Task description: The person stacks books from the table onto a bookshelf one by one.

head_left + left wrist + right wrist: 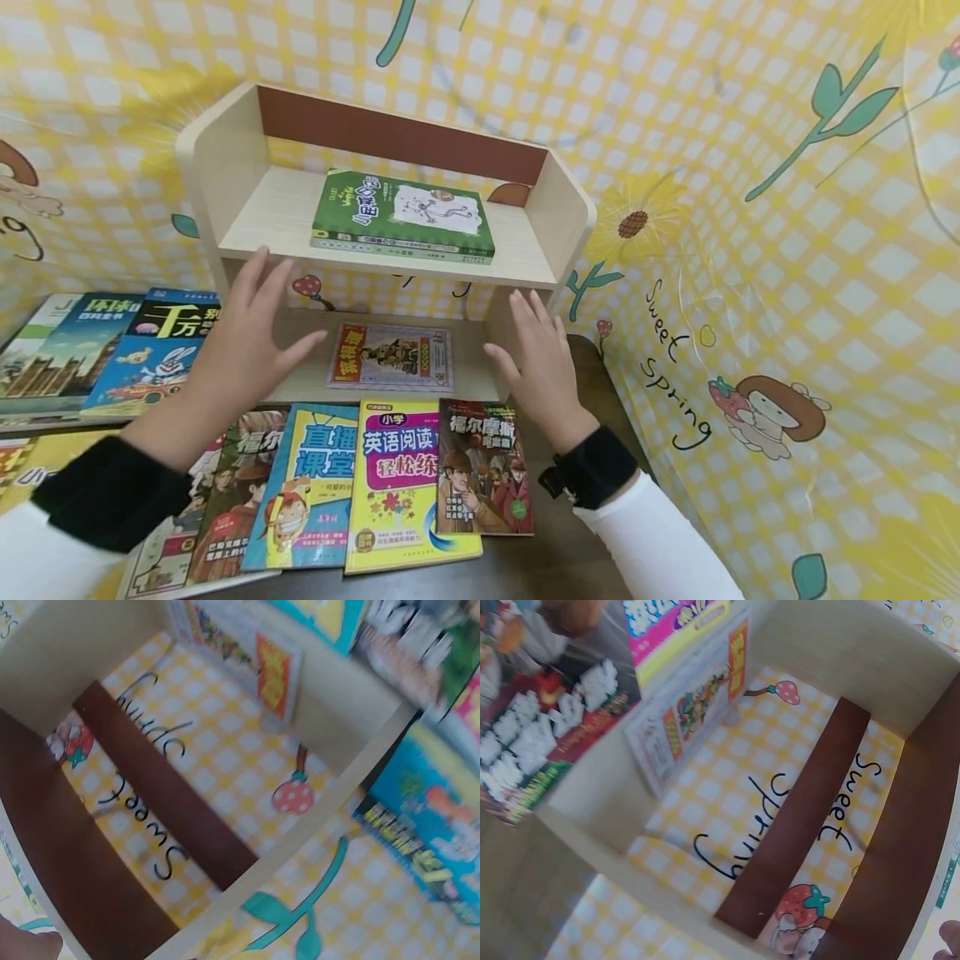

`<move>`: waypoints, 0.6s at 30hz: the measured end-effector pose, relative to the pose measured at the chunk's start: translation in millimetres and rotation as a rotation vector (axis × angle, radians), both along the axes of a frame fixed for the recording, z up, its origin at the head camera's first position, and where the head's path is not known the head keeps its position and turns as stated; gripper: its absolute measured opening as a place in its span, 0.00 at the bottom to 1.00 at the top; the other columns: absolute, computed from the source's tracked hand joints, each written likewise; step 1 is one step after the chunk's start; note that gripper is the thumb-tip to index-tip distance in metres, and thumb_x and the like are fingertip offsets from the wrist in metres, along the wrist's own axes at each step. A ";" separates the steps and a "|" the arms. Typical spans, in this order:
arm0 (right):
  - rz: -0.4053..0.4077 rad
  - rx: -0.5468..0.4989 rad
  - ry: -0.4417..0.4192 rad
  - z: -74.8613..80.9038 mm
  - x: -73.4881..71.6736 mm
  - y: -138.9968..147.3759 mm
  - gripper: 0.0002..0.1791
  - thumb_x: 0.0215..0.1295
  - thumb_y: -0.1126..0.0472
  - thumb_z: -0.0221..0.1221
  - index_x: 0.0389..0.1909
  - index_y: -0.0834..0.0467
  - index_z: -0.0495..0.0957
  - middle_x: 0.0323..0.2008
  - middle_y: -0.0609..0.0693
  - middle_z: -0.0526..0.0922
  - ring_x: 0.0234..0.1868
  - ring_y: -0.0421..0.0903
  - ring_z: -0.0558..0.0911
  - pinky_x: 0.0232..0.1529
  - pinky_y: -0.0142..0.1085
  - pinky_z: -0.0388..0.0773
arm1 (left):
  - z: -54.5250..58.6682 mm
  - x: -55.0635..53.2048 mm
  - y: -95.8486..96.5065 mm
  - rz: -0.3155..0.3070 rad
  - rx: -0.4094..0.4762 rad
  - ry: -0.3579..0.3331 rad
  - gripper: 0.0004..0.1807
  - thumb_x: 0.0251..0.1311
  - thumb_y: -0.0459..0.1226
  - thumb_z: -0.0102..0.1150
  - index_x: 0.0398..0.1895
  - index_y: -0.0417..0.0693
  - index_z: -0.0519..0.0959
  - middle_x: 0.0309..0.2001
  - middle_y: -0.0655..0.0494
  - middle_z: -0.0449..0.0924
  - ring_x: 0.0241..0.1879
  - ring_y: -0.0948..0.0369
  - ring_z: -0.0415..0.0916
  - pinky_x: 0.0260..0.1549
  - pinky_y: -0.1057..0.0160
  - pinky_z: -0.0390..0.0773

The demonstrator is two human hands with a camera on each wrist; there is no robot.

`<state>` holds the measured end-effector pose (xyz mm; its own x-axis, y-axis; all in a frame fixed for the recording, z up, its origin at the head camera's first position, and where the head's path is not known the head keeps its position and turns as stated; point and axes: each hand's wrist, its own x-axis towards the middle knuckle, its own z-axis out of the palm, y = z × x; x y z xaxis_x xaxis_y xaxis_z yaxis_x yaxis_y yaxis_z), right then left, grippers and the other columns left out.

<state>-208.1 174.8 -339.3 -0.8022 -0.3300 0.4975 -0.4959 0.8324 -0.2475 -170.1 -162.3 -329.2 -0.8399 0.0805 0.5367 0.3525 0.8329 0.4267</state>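
Note:
A pale wooden two-tier shelf (247, 212) stands in front of me. My left hand (243, 333) is raised at its left front, fingers spread, fingertips right at the upper board's edge in the head view. On the other side, my right hand (542, 358) is held up by the right side panel with thumb apart and nothing in its grasp. Two green-covered comic books (405, 215) lie stacked on the upper board. Below them, a flat book with a red and yellow title (390, 358) rests on the lower board.
In front of the shelf lie a yellow English reading book (397, 500), a blue workbook (311, 492) and a dark detective book (487, 475). More books (90, 350) overlap at the left. Yellow checked cloth (675, 292) hangs behind and to the right of the dark table (555, 533).

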 end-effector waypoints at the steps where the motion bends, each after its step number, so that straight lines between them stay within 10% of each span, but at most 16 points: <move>1: 0.002 -0.011 0.000 -3.5 4.0 3.1 0.40 0.69 0.48 0.57 0.74 0.61 0.54 0.73 0.55 0.57 0.76 0.50 0.49 0.71 0.58 0.45 | -6.9 4.5 -1.3 0.006 -0.007 -0.007 0.53 0.50 0.38 0.73 0.75 0.38 0.49 0.76 0.38 0.36 0.64 0.30 0.55 0.47 0.34 0.73; 7: -0.015 -0.062 -0.018 -28.9 20.3 17.6 0.39 0.68 0.50 0.58 0.73 0.62 0.56 0.72 0.58 0.60 0.73 0.55 0.56 0.69 0.58 0.53 | -45.7 29.5 -4.8 0.027 -0.022 -0.064 0.58 0.46 0.37 0.75 0.76 0.39 0.46 0.76 0.37 0.33 0.59 0.25 0.58 0.32 0.37 0.78; 18: -0.184 -0.101 -0.284 -76.6 36.3 33.1 0.37 0.67 0.50 0.59 0.71 0.62 0.59 0.68 0.63 0.65 0.67 0.60 0.67 0.61 0.56 0.69 | -96.6 53.8 0.9 0.025 -0.042 -0.209 0.57 0.43 0.44 0.77 0.74 0.39 0.53 0.75 0.33 0.37 0.63 0.26 0.52 0.49 0.24 0.61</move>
